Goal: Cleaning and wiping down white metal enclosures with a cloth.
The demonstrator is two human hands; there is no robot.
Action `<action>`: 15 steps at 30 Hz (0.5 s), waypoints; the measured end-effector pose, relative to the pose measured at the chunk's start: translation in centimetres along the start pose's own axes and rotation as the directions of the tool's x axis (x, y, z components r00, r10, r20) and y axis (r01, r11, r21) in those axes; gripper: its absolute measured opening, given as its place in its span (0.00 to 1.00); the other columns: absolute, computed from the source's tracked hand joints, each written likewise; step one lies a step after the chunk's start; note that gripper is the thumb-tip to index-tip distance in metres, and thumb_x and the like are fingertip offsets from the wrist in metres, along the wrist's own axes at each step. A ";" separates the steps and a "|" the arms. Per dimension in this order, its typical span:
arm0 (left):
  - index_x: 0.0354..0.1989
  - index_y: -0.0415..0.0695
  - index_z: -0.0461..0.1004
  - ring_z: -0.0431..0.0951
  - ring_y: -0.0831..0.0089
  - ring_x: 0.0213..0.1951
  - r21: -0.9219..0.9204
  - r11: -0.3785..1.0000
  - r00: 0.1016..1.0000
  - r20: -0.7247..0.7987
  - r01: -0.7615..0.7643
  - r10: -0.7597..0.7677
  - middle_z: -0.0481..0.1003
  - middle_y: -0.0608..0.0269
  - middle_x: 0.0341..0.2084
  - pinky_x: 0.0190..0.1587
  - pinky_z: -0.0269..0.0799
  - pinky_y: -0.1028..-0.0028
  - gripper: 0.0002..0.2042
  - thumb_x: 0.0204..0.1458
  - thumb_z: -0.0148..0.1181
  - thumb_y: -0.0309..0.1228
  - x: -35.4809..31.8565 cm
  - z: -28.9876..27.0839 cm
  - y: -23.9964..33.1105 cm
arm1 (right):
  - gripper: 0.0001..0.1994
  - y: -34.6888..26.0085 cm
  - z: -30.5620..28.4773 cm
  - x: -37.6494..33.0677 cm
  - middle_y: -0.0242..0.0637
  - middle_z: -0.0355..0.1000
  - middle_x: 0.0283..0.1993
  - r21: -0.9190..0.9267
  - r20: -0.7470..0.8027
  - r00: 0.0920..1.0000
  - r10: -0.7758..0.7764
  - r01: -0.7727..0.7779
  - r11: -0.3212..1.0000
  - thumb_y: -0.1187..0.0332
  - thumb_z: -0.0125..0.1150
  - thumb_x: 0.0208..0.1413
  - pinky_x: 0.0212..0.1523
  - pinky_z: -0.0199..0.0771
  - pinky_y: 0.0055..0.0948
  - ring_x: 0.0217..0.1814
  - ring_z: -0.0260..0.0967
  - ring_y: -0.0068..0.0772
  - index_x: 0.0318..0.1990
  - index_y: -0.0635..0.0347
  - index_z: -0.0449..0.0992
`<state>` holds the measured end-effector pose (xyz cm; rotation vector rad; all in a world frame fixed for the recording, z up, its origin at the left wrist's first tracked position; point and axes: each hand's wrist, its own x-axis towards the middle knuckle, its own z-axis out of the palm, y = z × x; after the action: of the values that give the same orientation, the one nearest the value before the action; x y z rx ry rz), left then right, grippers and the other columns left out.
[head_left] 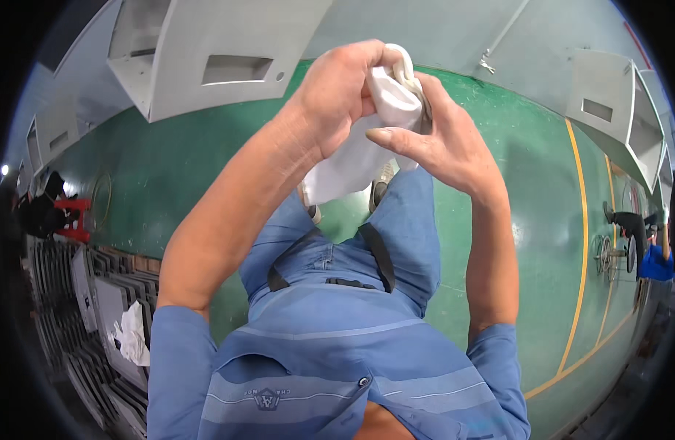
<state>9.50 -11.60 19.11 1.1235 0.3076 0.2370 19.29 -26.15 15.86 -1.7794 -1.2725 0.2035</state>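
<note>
Up in front of me, a piece of white cloth (pixel 346 167) hangs between my two hands, with a rolled, cream-coloured edge at its top. From the left, my left hand (pixel 336 92) grips the cloth near that edge, its fingers curled around it. My right hand (pixel 455 143) holds the other side; its fingers go behind the cloth and its thumb lies across the front. Whether the cloth is a glove or a rag I cannot tell. Its lower part droops over my knees.
Grey metal cabinets (pixel 205 55) stand ahead on the left, and another cabinet (pixel 609 110) is at the right. Stacked grey panels (pixel 117 308) fill the lower left, with a crumpled white cloth (pixel 134 334) on them. A red stool (pixel 75 220) and people are farther off.
</note>
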 end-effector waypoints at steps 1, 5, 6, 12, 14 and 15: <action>0.45 0.30 0.72 0.77 0.67 0.46 0.003 0.997 0.997 -0.020 -0.077 0.077 0.74 0.53 0.47 0.53 0.71 0.69 0.17 0.58 0.49 0.34 0.1 1.2 0.5 | 0.32 0.2 -1.0 0.7 0.53 0.75 0.44 -0.086 0.019 0.999 -0.045 0.047 0.995 0.59 0.69 0.48 0.47 0.73 0.43 0.48 0.74 0.53 0.57 0.65 0.65; 0.54 0.29 0.69 0.73 0.63 0.56 0.078 0.974 0.965 0.175 -0.211 0.195 0.71 0.48 0.53 0.61 0.67 0.67 0.22 0.56 0.50 0.34 0.7 1.4 1.6 | 0.17 1.2 -3.7 3.0 0.40 0.77 0.33 -0.302 -0.157 0.981 -0.115 0.064 0.951 0.77 0.57 0.49 0.41 0.73 0.32 0.39 0.76 0.35 0.49 0.62 0.73; 0.55 0.29 0.69 0.73 0.63 0.56 0.142 0.958 0.957 0.187 -0.249 0.221 0.71 0.49 0.53 0.61 0.66 0.66 0.22 0.56 0.50 0.33 0.7 1.4 1.8 | 0.16 1.1 -4.6 3.6 0.39 0.76 0.33 -0.277 -0.136 0.987 -0.081 0.041 0.960 0.76 0.56 0.50 0.41 0.72 0.31 0.38 0.74 0.32 0.48 0.62 0.74; 0.60 0.29 0.65 0.74 0.65 0.53 0.488 0.815 0.950 0.169 -0.312 0.263 0.73 0.56 0.47 0.59 0.67 0.67 0.30 0.50 0.56 0.35 0.7 0.1 1.7 | 0.14 -0.3 -9.9 6.2 0.34 0.75 0.35 -0.111 0.007 0.981 0.193 -0.191 0.975 0.70 0.55 0.53 0.42 0.71 0.25 0.37 0.71 0.25 0.44 0.66 0.77; 0.64 0.35 0.62 0.73 0.65 0.52 0.602 0.729 0.945 0.179 -0.326 0.274 0.71 0.55 0.50 0.59 0.67 0.66 0.35 0.48 0.62 0.40 0.8 -0.8 1.3 | 0.08 -1.3 -11.0 6.6 0.24 0.68 0.26 0.040 0.071 0.986 0.151 -0.154 0.987 0.68 0.56 0.49 0.26 0.61 0.22 0.26 0.60 0.17 0.32 0.64 0.77; 0.64 0.37 0.62 0.72 0.64 0.53 0.667 0.656 0.930 0.177 -0.354 0.323 0.71 0.54 0.51 0.59 0.66 0.65 0.35 0.48 0.63 0.40 0.7 -1.4 0.8 | 0.08 -2.8 -11.7 6.6 0.25 0.69 0.26 -0.020 0.076 0.975 0.208 -0.207 0.978 0.69 0.57 0.49 0.25 0.61 0.22 0.26 0.60 0.17 0.32 0.63 0.77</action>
<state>9.67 -9.84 19.22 1.9445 0.1358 0.4536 27.31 -27.28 26.91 -1.9312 -1.1416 0.3876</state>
